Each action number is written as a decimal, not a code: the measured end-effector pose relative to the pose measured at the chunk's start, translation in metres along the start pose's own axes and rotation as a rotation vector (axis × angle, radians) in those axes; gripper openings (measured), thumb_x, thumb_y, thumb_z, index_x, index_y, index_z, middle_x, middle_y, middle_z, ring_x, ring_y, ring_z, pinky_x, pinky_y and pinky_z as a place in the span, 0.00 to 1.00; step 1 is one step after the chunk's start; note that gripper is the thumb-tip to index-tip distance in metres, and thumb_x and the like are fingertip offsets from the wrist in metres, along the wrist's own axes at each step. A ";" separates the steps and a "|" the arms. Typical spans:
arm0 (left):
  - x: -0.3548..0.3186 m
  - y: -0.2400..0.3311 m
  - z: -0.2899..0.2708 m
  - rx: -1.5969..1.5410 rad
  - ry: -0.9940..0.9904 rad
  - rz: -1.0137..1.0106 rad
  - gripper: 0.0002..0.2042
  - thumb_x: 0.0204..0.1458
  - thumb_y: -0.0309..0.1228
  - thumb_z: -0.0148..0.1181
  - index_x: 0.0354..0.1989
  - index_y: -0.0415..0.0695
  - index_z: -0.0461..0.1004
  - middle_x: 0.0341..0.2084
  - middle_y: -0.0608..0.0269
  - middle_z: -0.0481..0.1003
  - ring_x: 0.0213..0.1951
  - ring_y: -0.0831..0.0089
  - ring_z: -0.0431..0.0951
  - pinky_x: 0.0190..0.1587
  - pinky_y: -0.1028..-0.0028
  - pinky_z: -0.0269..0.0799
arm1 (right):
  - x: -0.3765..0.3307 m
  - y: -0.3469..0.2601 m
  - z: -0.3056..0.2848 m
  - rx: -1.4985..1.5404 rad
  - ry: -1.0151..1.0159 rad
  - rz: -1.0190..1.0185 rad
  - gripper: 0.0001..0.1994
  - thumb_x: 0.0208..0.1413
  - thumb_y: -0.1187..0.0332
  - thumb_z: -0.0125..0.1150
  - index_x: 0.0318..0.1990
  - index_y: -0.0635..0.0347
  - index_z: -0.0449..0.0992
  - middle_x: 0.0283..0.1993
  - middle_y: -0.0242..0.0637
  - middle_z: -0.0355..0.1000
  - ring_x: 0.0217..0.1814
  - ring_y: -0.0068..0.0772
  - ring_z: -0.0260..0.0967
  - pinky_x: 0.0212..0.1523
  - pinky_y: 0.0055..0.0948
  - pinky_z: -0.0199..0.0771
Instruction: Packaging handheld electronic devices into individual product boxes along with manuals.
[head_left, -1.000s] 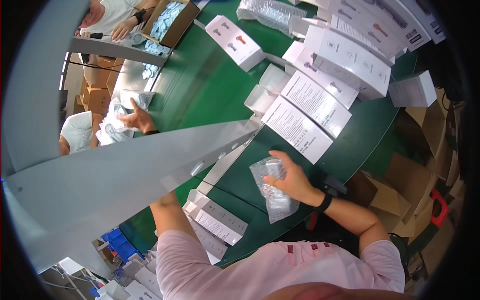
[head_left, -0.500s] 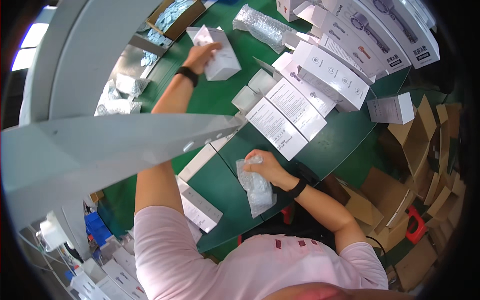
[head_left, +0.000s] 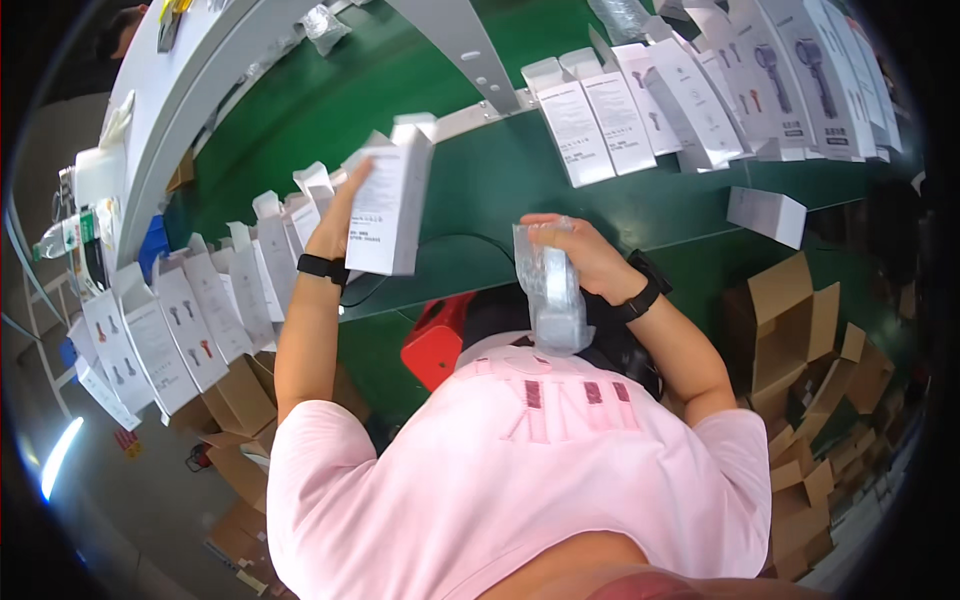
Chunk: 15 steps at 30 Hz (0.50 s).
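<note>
Upright in front of me, my left hand [head_left: 337, 222] grips a white carton [head_left: 388, 212] by its left side; the carton's top flaps stand up and its inside is hidden. My right hand [head_left: 588, 258] is closed around the upper end of a bubble-wrapped item [head_left: 556, 305], which hangs by my shirt at the table's near edge. What lies under the wrap is too cloudy to make out. Between the two hands there is a gap. Beyond my right hand, printed white boxes [head_left: 574, 132] stand in a row, some with raised flaps.
More open white boxes [head_left: 180, 325] line the left side. A metal bracket [head_left: 470, 50] comes down to the green table [head_left: 480, 190] from above. One small white box [head_left: 767, 213] sits at the right edge. Brown cartons [head_left: 790, 320] and a red object [head_left: 436, 340] are below.
My left hand has brought the carton from the far side of the table toward me. The right hand still holds the wrapped item, now nearer my body. The view has turned.
</note>
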<state>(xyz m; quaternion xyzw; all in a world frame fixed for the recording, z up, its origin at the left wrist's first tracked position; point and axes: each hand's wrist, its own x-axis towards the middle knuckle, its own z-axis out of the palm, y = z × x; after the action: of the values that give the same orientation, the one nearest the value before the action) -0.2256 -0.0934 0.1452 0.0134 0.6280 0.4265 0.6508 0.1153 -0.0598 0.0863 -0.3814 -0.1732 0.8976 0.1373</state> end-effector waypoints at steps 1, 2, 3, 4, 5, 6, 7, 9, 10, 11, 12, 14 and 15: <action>-0.005 -0.012 0.006 0.071 -0.024 -0.050 0.21 0.54 0.45 0.62 0.49 0.43 0.74 0.38 0.65 0.79 0.37 0.73 0.80 0.39 0.75 0.77 | -0.005 0.004 -0.005 0.111 0.024 0.012 0.16 0.53 0.72 0.63 0.49 0.67 0.74 0.38 0.37 0.75 0.39 0.28 0.74 0.41 0.28 0.75; -0.008 -0.022 0.014 0.144 -0.049 -0.102 0.21 0.53 0.45 0.62 0.49 0.43 0.74 0.38 0.64 0.79 0.37 0.73 0.80 0.39 0.75 0.77 | -0.012 0.005 -0.013 0.145 0.065 0.044 0.16 0.53 0.71 0.63 0.49 0.65 0.72 0.40 0.38 0.75 0.42 0.30 0.74 0.45 0.31 0.75; -0.013 -0.026 0.026 0.077 -0.107 -0.211 0.19 0.56 0.41 0.59 0.52 0.43 0.73 0.42 0.63 0.78 0.40 0.73 0.79 0.43 0.76 0.76 | -0.012 0.006 -0.028 0.170 -0.068 0.084 0.19 0.54 0.71 0.61 0.52 0.65 0.69 0.42 0.38 0.74 0.43 0.32 0.74 0.46 0.32 0.75; 0.004 -0.044 0.009 0.053 -0.108 -0.206 0.18 0.58 0.42 0.57 0.50 0.43 0.73 0.37 0.60 0.79 0.37 0.69 0.80 0.38 0.72 0.78 | -0.013 0.007 -0.041 0.196 -0.204 0.135 0.21 0.55 0.70 0.60 0.56 0.65 0.67 0.45 0.39 0.74 0.44 0.33 0.74 0.47 0.33 0.75; 0.007 -0.055 0.007 -0.042 -0.165 -0.187 0.20 0.59 0.42 0.55 0.55 0.43 0.70 0.38 0.55 0.78 0.37 0.61 0.80 0.35 0.66 0.79 | -0.016 0.011 -0.049 0.289 -0.207 0.148 0.19 0.54 0.70 0.59 0.54 0.65 0.68 0.47 0.42 0.74 0.45 0.37 0.74 0.48 0.36 0.76; 0.035 -0.070 -0.028 0.053 -0.251 -0.174 0.24 0.61 0.44 0.51 0.58 0.40 0.65 0.41 0.47 0.75 0.37 0.55 0.79 0.31 0.61 0.79 | -0.022 0.008 -0.046 0.249 -0.194 0.160 0.19 0.54 0.70 0.59 0.53 0.65 0.68 0.48 0.43 0.74 0.46 0.38 0.74 0.49 0.36 0.76; 0.029 -0.051 0.002 0.107 -0.507 -0.293 0.26 0.62 0.46 0.46 0.59 0.38 0.63 0.44 0.42 0.72 0.37 0.54 0.79 0.32 0.60 0.81 | -0.030 0.003 -0.045 0.229 -0.152 0.154 0.19 0.53 0.70 0.59 0.52 0.65 0.68 0.48 0.44 0.74 0.47 0.38 0.74 0.50 0.37 0.75; 0.028 -0.037 0.006 -0.080 -0.487 -0.641 0.29 0.63 0.50 0.42 0.62 0.37 0.60 0.46 0.39 0.70 0.38 0.54 0.78 0.34 0.60 0.82 | -0.040 -0.004 -0.037 0.264 -0.134 0.146 0.16 0.54 0.71 0.59 0.50 0.65 0.71 0.48 0.44 0.74 0.46 0.38 0.75 0.51 0.38 0.76; 0.019 -0.041 0.007 -0.157 -0.437 -0.695 0.31 0.62 0.51 0.43 0.63 0.36 0.58 0.48 0.39 0.69 0.38 0.53 0.78 0.36 0.60 0.82 | -0.038 -0.003 -0.045 0.258 -0.105 0.120 0.15 0.54 0.70 0.59 0.48 0.64 0.71 0.46 0.43 0.75 0.44 0.37 0.75 0.49 0.38 0.77; 0.009 -0.045 0.008 -0.164 -0.431 -0.696 0.31 0.62 0.51 0.43 0.63 0.36 0.58 0.48 0.39 0.69 0.38 0.53 0.78 0.36 0.60 0.82 | -0.036 -0.003 -0.053 0.250 -0.075 0.092 0.13 0.54 0.70 0.59 0.46 0.64 0.72 0.44 0.42 0.75 0.43 0.36 0.75 0.48 0.37 0.77; 0.001 -0.047 0.009 -0.209 -0.434 -0.711 0.32 0.62 0.51 0.42 0.64 0.36 0.58 0.49 0.38 0.68 0.39 0.52 0.78 0.37 0.59 0.81 | -0.034 -0.005 -0.063 0.253 -0.073 0.097 0.13 0.54 0.70 0.59 0.46 0.64 0.72 0.44 0.42 0.75 0.43 0.36 0.75 0.48 0.37 0.77; -0.003 -0.057 -0.002 -0.353 -0.472 -0.828 0.31 0.59 0.48 0.46 0.63 0.34 0.59 0.51 0.40 0.69 0.43 0.53 0.78 0.44 0.58 0.78 | -0.031 -0.009 -0.078 0.375 -0.166 0.082 0.10 0.55 0.69 0.60 0.43 0.62 0.74 0.40 0.40 0.76 0.39 0.35 0.76 0.44 0.36 0.78; -0.006 -0.064 -0.003 -0.362 -0.473 -0.831 0.31 0.59 0.48 0.46 0.63 0.34 0.59 0.51 0.40 0.69 0.43 0.53 0.78 0.44 0.58 0.78 | -0.035 -0.017 -0.073 0.341 -0.084 0.047 0.09 0.56 0.68 0.60 0.42 0.61 0.74 0.37 0.37 0.75 0.36 0.34 0.76 0.42 0.35 0.79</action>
<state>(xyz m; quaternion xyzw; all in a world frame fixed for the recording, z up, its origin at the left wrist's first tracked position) -0.1928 -0.1388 0.1145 -0.2543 0.3320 0.2188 0.8816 0.1940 -0.0428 0.0677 -0.3186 -0.0148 0.9321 0.1716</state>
